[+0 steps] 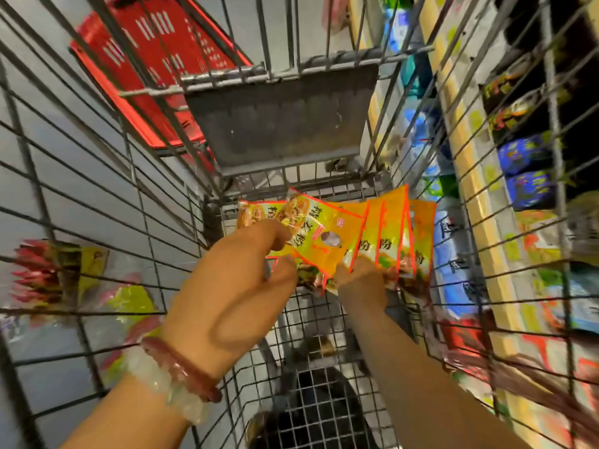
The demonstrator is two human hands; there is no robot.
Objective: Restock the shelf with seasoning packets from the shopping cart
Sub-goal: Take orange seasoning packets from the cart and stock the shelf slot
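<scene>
Several yellow-orange seasoning packets [337, 234] are fanned out low inside the wire shopping cart [155, 202]. My left hand [233, 286] pinches the left packets between thumb and fingers; two bracelets sit on that wrist. My right hand [363, 280] grips the lower edges of the packets on the right of the fan. The shelf [486, 241] runs along the right, seen through the cart's wire side, stocked with blue, green and dark packages.
A red plastic basket [155, 69] lies on the floor beyond the cart's left side. The cart's grey fold-down seat flap [282, 121] stands at its far end. Red-and-yellow packets [55, 273] lie outside the cart's left wall. The cart's mesh bottom [311, 319] shows below my hands.
</scene>
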